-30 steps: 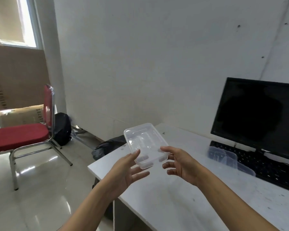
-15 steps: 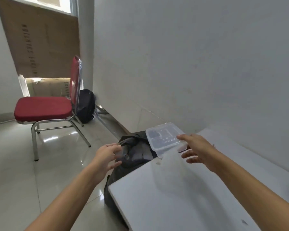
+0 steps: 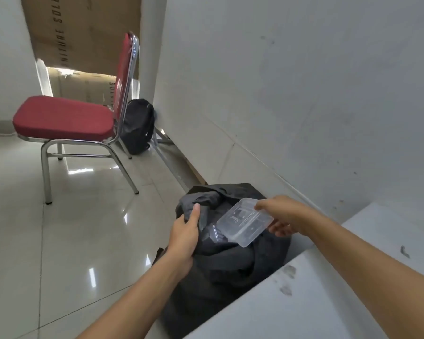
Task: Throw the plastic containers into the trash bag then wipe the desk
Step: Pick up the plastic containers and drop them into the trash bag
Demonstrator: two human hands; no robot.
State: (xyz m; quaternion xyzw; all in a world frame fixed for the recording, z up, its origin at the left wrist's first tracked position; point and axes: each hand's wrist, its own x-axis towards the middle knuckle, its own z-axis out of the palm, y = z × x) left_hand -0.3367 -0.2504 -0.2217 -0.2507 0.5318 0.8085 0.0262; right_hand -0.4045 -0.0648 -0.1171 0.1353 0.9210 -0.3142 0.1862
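Note:
A black trash bag (image 3: 233,263) stands on the floor at the left end of the white desk (image 3: 328,297). My left hand (image 3: 185,231) grips the bag's rim on its left side, thumb on top. My right hand (image 3: 279,214) holds a clear plastic container (image 3: 244,222) by its right end, tilted, right over the bag's mouth. Another clear plastic piece (image 3: 214,233) shows inside the bag under it.
A red chair (image 3: 66,116) with chrome legs stands on the tiled floor to the left. A black backpack (image 3: 138,126) leans by the wall behind it. The white wall runs close along the bag's far side. Dark smudges (image 3: 288,277) mark the desk top.
My view swung left and down from the desk to the bag. My right hand carried the container off the desk to above the bag's mouth. My left hand took hold of the rim.

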